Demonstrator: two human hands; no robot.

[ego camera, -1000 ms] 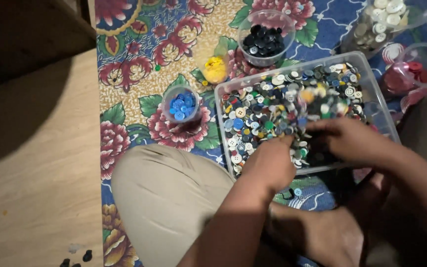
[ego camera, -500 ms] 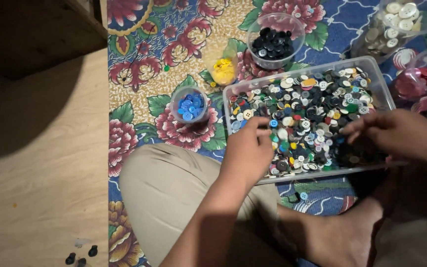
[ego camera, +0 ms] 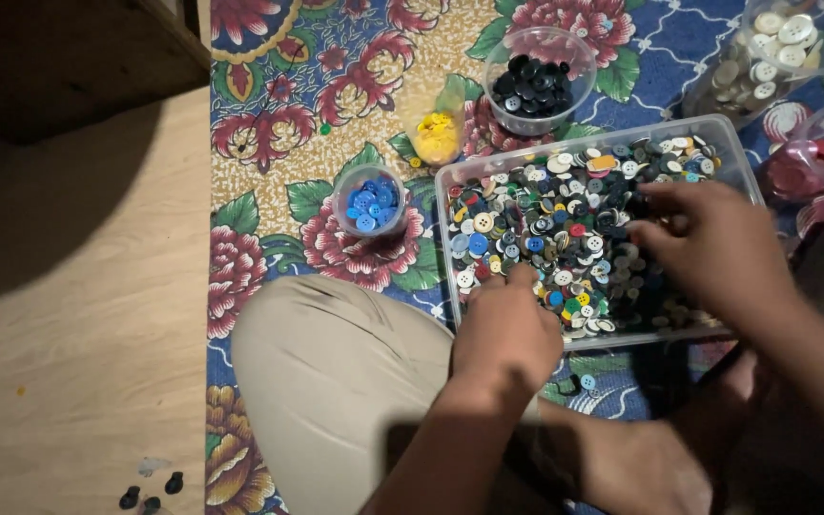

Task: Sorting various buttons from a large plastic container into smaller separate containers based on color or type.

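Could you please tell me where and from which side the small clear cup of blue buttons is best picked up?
Probably from above, fingers around the rim and upper wall of the cup of blue buttons. It stands upright and open-topped on the floral mat, apart from the clear tray, so its sides look free all round.

A clear tray is filled with multicoloured buttons; blue buttons, yellow buttons and black buttons are kept apart on a red-flowered mat.

tray on mat | hands in tray — cups left, behind
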